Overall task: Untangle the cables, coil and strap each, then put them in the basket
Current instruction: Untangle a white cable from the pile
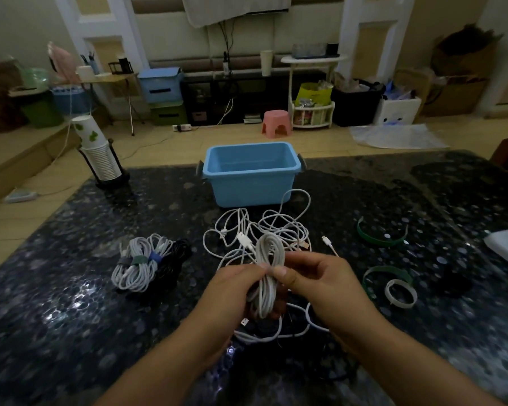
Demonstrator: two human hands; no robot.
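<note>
Both hands meet just in front of the blue basket's [250, 174] near side, over the dark speckled table [71, 303]. My left hand [232, 291] has its fingers curled round the middle of a white coil [269, 276], and my right hand [314, 279] pinches the same coil from the other side, thumb tip pressed against the strands. The coil stands roughly upright between them, loops fanning above and below the grip.

Between the hands and the basket lies the loose tangle [261, 230] of white cable, plugs showing here and there; a tail from it runs under my wrists. Left of the tangle sits a pile of strapped bundles [143, 265], white ones with a black one beside them. Right of the tangle lie spare straps: a green strap [379, 237] farther out and a white strap [401, 293] nearer, with another green one touching it. The basket looks empty.

I judge this cable light, limp and springy: loops will likely spill once the pinch slackens. Holding at the waist of the coil seems best, leaving the middle free for a strap. Whether a strap is already in my fingers, I cannot tell.
</note>
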